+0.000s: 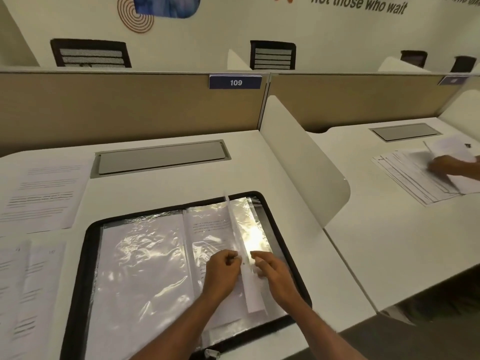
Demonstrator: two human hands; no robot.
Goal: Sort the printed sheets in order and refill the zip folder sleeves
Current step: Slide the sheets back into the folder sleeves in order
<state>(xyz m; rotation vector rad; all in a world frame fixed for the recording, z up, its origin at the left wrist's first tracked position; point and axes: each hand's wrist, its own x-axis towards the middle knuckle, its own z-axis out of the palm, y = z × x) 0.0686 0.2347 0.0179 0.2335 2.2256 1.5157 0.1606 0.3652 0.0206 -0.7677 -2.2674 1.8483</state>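
Observation:
A black zip folder [78, 276] lies open on the desk, its clear plastic sleeves [140, 261] spread left and right. A printed sheet [210, 224] shows on the right-hand page. One sleeve with a white sheet [249, 284] stands on edge over the right half. My left hand [223, 274] pinches that upright sleeve from the left with curled fingers. My right hand [270, 268] pinches it from the right. More printed sheets [44, 193] lie on the desk at the left, with another stack [23, 289] near the front left.
A grey cable hatch [161, 157] sits behind the folder. A white divider panel [304, 162] bounds the desk on the right. On the neighbouring desk, another person's hand [446, 165] rests on papers [413, 175]. A tan partition [130, 107] closes the back.

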